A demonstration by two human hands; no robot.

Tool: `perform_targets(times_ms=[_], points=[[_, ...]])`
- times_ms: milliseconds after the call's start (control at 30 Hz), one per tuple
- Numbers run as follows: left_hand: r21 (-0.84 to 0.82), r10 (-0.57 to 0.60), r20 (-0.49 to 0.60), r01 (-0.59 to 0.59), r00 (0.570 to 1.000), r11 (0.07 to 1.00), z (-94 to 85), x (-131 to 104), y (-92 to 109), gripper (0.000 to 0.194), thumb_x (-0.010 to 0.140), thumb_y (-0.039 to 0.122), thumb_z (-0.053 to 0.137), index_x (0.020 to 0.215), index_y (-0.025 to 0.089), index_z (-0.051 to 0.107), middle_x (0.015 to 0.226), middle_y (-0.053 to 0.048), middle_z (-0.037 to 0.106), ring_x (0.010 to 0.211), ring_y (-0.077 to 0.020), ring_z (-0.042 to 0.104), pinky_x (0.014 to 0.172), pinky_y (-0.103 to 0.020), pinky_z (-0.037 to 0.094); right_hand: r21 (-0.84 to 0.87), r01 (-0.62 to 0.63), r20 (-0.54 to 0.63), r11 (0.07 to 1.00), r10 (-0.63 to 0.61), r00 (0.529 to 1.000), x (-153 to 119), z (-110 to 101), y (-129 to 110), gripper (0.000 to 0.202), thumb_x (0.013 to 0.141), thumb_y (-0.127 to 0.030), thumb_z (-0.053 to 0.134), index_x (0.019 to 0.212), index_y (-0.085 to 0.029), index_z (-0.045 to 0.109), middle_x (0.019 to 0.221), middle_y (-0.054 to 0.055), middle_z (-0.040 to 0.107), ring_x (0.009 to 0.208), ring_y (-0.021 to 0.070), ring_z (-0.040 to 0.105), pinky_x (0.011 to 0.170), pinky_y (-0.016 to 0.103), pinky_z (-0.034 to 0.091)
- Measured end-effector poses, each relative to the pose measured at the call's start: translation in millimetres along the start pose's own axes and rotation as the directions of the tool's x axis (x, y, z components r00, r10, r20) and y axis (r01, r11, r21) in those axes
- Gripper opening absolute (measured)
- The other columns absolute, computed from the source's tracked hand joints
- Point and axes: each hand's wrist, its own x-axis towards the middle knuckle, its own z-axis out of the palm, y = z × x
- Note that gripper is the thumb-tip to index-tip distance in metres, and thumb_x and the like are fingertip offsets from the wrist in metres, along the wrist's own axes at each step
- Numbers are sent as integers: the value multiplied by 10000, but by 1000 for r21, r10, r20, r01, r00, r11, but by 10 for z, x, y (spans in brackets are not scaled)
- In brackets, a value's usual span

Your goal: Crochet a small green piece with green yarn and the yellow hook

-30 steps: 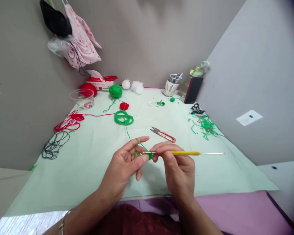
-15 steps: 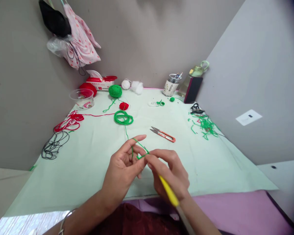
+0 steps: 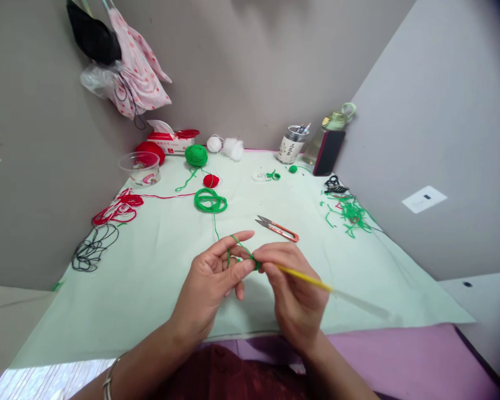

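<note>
My left hand (image 3: 216, 278) pinches a small piece of green yarn work (image 3: 256, 263) between thumb and finger. A green strand (image 3: 216, 226) runs over its raised index finger from the loose green coil (image 3: 210, 201) on the table. In my right hand (image 3: 298, 289) is a yellow-handled tool (image 3: 304, 276), which looks like a crochet hook; its tip is hidden at the yarn work and its far end is blurred. The fingertips of both hands nearly meet at the green piece.
Orange snips (image 3: 277, 228) lie just beyond my hands. Farther back are a green yarn ball (image 3: 196, 156), a small red ball (image 3: 210, 181), a clear tub (image 3: 139, 168) and a pen cup (image 3: 291, 145). Green scraps (image 3: 353, 215) lie at right, black cord (image 3: 95, 248) at left.
My right hand has turned, swinging the yellow tool from pointing down toward me to nearly level, its back end now to the right. My left hand has shifted slightly right.
</note>
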Motion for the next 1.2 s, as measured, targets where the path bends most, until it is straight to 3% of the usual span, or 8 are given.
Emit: perform_targets(times_ms=[100,233,333,433,667,967,1100,1200], points=[[-115,-126,42,131,991,985,-4,14,19,415,806,295,934,1201,205,840,660,85,483,471,-15,274,452,-156,358,-183,125,16,975,-125,992,-35,-10,34,336,984,-111,703,1207,-337,815,1058,60,790,908,216,758,723,342,631],[-192,-190,66,199,980,961,-33,38,73,289,818,262,919,1089,174,875,637,103,373,492,-18,168,441,-140,317,80,-98,-104,992,106,989,41,-61,35,220,1053,-180,616,1068,-273,815,872,37,751,754,184,702,689,343,593],[-112,-93,42,97,995,989,-43,37,69,243,822,269,912,1055,208,884,732,55,543,490,-14,259,458,-156,370,268,-234,-41,934,254,966,93,-75,9,208,1066,-267,618,981,-242,806,852,39,736,696,168,658,648,333,566],[6,-13,56,13,998,1000,-47,27,33,299,814,282,918,1108,246,878,870,-6,676,605,-74,476,527,-186,467,230,-232,9,945,236,972,91,-62,-2,174,1035,-280,674,961,-247,827,895,54,781,761,189,682,674,340,583],[82,7,65,-12,998,997,-97,17,26,256,853,312,893,1107,295,882,948,-16,672,743,-119,570,597,-209,511,418,-335,61,844,342,938,61,-86,67,229,1077,-339,620,984,-228,799,925,53,796,729,167,710,689,320,608],[192,38,39,-45,999,980,-151,-35,54,273,891,320,868,1162,357,863,914,33,661,687,-86,656,741,-245,528,181,-136,74,974,124,989,36,-146,-63,250,1095,-156,523,1090,-256,751,976,38,781,823,165,733,752,322,623],[193,61,11,-62,998,979,-89,-40,74,314,864,262,877,1175,299,848,850,40,644,691,-90,628,701,-223,551,-32,118,137,993,-112,984,7,-151,-55,239,1075,-121,518,1149,-239,712,979,77,799,920,204,767,776,350,643],[152,64,-24,-59,998,987,-50,-37,47,443,850,237,884,1282,268,789,827,51,633,673,-84,604,636,-197,539,-217,315,168,924,-283,944,-43,-126,-16,248,1061,-120,542,1220,-234,695,1043,115,815,917,217,781,716,346,650]])
